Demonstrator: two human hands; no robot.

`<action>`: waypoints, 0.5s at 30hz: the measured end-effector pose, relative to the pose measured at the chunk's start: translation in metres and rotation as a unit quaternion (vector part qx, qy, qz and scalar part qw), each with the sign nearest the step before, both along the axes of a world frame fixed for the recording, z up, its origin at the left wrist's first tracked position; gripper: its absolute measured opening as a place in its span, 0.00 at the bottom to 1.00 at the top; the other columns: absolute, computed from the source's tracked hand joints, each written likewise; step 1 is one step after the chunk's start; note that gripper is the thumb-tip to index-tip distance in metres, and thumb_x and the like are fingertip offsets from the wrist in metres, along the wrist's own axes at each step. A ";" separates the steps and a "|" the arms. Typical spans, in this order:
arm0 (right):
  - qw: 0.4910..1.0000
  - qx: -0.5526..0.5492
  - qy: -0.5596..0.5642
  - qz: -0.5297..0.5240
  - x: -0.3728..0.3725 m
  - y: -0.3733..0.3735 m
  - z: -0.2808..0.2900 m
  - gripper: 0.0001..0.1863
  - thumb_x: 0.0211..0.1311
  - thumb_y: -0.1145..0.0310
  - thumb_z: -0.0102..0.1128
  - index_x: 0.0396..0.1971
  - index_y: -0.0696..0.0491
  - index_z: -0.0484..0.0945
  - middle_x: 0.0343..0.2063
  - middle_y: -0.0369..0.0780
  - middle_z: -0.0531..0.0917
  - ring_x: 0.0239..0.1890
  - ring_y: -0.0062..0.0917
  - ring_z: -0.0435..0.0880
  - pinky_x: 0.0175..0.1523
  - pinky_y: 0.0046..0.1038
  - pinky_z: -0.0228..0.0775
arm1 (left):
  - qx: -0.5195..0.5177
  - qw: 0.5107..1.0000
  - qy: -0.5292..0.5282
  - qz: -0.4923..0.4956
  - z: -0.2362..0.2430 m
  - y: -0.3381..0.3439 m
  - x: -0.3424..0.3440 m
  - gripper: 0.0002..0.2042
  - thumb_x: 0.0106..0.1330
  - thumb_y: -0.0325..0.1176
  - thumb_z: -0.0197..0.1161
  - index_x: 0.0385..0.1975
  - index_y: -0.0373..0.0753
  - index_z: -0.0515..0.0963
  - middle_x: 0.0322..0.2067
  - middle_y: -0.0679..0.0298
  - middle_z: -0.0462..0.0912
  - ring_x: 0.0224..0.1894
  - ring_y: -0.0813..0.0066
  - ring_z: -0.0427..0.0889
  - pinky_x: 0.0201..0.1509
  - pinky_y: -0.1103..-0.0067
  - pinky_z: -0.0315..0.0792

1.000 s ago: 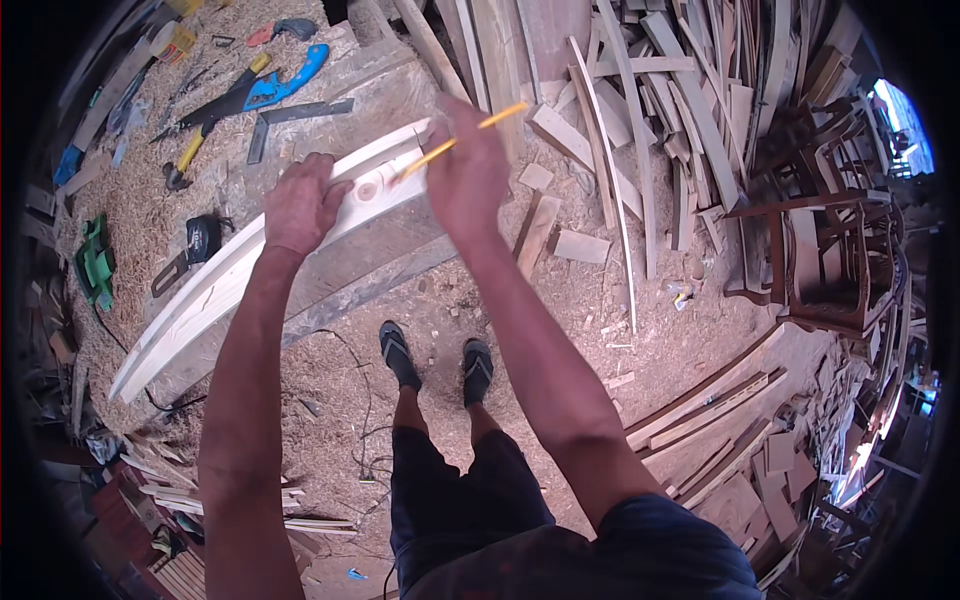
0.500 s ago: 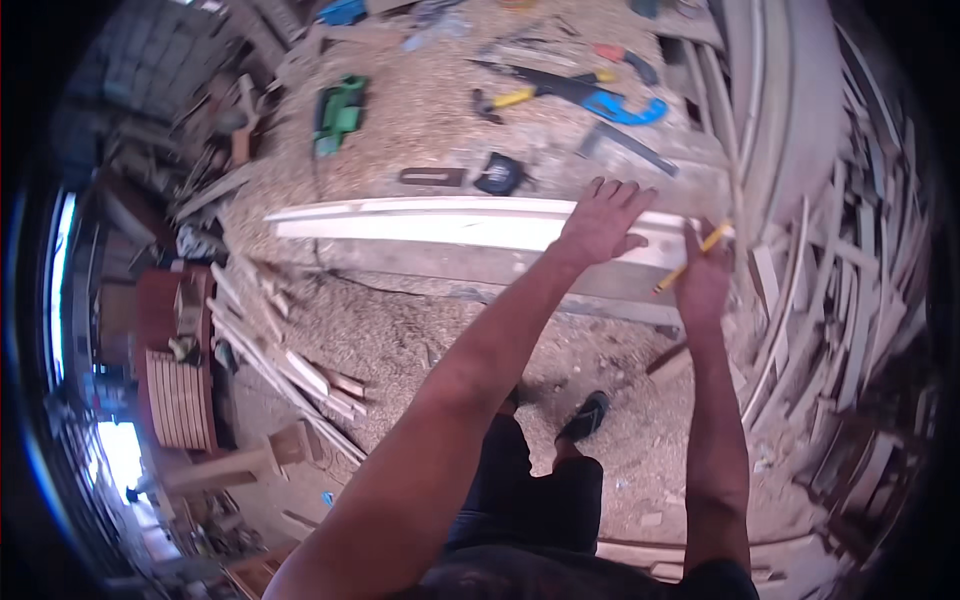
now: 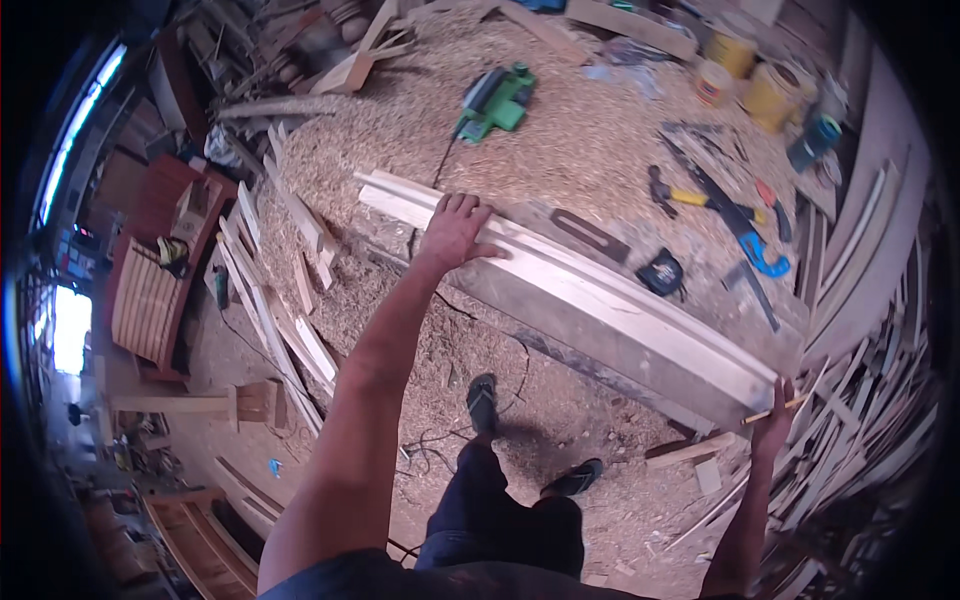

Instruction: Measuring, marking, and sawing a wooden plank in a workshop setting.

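Pale boards (image 3: 590,288): left hand (image 3: 460,234) shifted toward left end

My left arm (image 3: 375,365) stretches from near to far, its left hand (image 3: 458,235) palm down, fingers (image 3: 462,203) bent and thumb (image 3: 490,251) pointing right; my right arm (image 3: 742,530) extends at far right, right hand (image 3: 771,430) half closed, fingertips pointing far

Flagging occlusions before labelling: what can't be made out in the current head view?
Patch of the long pale board under the left hand: head view, covered by that hand.
Right hand, exact finger placement around the pencil: head view, too small.
Blue thing, full shape: head view, cut off by the upper edge.
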State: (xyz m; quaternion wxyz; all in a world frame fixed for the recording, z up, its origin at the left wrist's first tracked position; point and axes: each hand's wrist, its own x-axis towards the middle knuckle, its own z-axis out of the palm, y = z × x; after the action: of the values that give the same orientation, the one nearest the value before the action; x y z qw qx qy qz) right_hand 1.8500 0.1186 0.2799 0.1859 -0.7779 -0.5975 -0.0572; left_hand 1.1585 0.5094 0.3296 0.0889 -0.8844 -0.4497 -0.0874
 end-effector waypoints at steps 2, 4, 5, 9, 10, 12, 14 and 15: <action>1.000 -0.004 0.028 0.007 -0.023 0.006 -0.004 0.35 0.67 0.82 0.57 0.76 0.50 0.77 0.76 0.54 0.75 0.79 0.53 0.71 0.81 0.46 0.66 | -0.035 0.999 -0.011 0.005 -0.011 0.021 -0.045 0.44 0.60 0.77 0.67 0.68 0.49 0.80 0.59 0.54 0.80 0.64 0.49 0.77 0.74 0.51 0.65; 0.998 -0.006 0.056 0.012 -0.036 0.020 -0.005 0.34 0.68 0.81 0.56 0.76 0.50 0.77 0.76 0.54 0.74 0.80 0.53 0.70 0.81 0.46 0.65 | -0.035 0.999 -0.027 -0.005 -0.031 0.034 -0.065 0.37 0.63 0.74 0.67 0.61 0.50 0.83 0.53 0.58 0.81 0.60 0.53 0.79 0.70 0.55 0.67; 0.999 -0.030 0.036 0.000 -0.042 0.022 -0.006 0.33 0.70 0.80 0.57 0.76 0.51 0.77 0.76 0.54 0.75 0.80 0.52 0.71 0.82 0.45 0.65 | -0.040 0.999 -0.033 -0.014 -0.040 0.039 -0.074 0.34 0.65 0.72 0.67 0.58 0.50 0.84 0.50 0.60 0.82 0.58 0.55 0.79 0.68 0.56 0.68; 0.998 -0.055 -0.015 -0.018 -0.069 0.034 -0.003 0.29 0.75 0.76 0.57 0.75 0.55 0.77 0.75 0.53 0.77 0.79 0.51 0.73 0.82 0.44 0.64 | -0.019 0.992 -0.118 -0.048 -0.049 0.064 -0.097 0.27 0.66 0.67 0.69 0.52 0.51 0.85 0.46 0.63 0.82 0.54 0.59 0.80 0.63 0.60 0.68; 0.998 -0.052 -0.022 -0.025 -0.081 0.034 -0.008 0.28 0.77 0.74 0.57 0.75 0.56 0.77 0.75 0.53 0.77 0.79 0.51 0.74 0.82 0.44 0.64 | -0.015 0.991 -0.125 -0.055 -0.052 0.069 -0.106 0.26 0.65 0.66 0.70 0.50 0.51 0.85 0.45 0.64 0.82 0.53 0.60 0.80 0.62 0.60 0.68; 0.998 -0.059 -0.003 -0.037 -0.094 0.031 -0.014 0.27 0.78 0.71 0.57 0.75 0.56 0.76 0.75 0.53 0.77 0.79 0.50 0.74 0.82 0.44 0.64 | -0.007 0.987 -0.142 -0.071 -0.055 0.074 -0.120 0.25 0.64 0.64 0.72 0.48 0.51 0.85 0.44 0.65 0.82 0.52 0.62 0.81 0.60 0.61 0.68; 0.996 -0.060 0.036 -0.059 -0.096 0.029 -0.020 0.27 0.81 0.66 0.57 0.75 0.58 0.76 0.75 0.53 0.78 0.78 0.49 0.75 0.82 0.44 0.63 | -0.016 0.986 -0.146 -0.079 -0.057 0.081 -0.130 0.24 0.63 0.64 0.72 0.47 0.51 0.85 0.43 0.65 0.82 0.51 0.62 0.81 0.60 0.61 0.68; 0.995 -0.064 0.035 -0.065 -0.091 0.031 -0.022 0.27 0.81 0.66 0.57 0.75 0.58 0.76 0.75 0.53 0.78 0.78 0.49 0.75 0.82 0.44 0.63 | -0.019 0.985 -0.149 -0.085 -0.058 0.085 -0.130 0.24 0.62 0.63 0.72 0.46 0.51 0.85 0.43 0.65 0.82 0.51 0.62 0.82 0.60 0.61 0.69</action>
State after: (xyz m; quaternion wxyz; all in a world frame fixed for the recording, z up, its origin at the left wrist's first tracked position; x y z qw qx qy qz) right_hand 1.7589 0.1493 0.2580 0.1523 -0.8268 -0.5415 -0.0031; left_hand 1.0287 0.5940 0.2720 -0.0033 -0.8982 -0.3823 -0.2171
